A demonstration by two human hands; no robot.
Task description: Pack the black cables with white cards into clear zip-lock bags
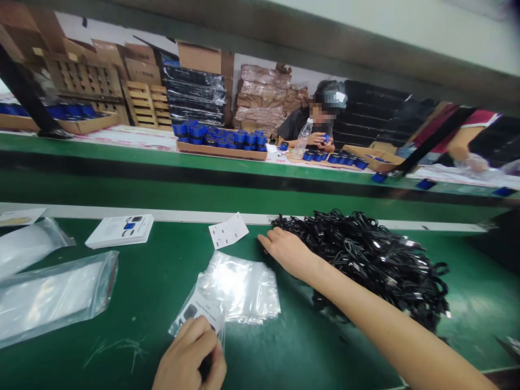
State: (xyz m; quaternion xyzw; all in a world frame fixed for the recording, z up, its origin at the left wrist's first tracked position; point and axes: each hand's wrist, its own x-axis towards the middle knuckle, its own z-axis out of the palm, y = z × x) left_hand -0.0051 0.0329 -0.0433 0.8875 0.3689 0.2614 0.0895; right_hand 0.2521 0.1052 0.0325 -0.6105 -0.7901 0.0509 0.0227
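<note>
A clear plastic bag (pixel 199 311) is pinched by the left hand (pixel 189 355); the open right hand (pixel 286 252) touches unbagged black cables (pixel 361 265).

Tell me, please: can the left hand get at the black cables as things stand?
Probably not freely: the left hand holds a clear plastic bag, and the right arm seems to lie across its way to the black cable pile.

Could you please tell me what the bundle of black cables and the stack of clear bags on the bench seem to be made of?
The black cables look like smooth, flexible plastic or rubber sheathing with a soft sheen; the exact compound can't be told. The clear bags look like thin, glossy plastic film, probably polyethylene, since they are see-through and show bright, creased highlights.
</note>
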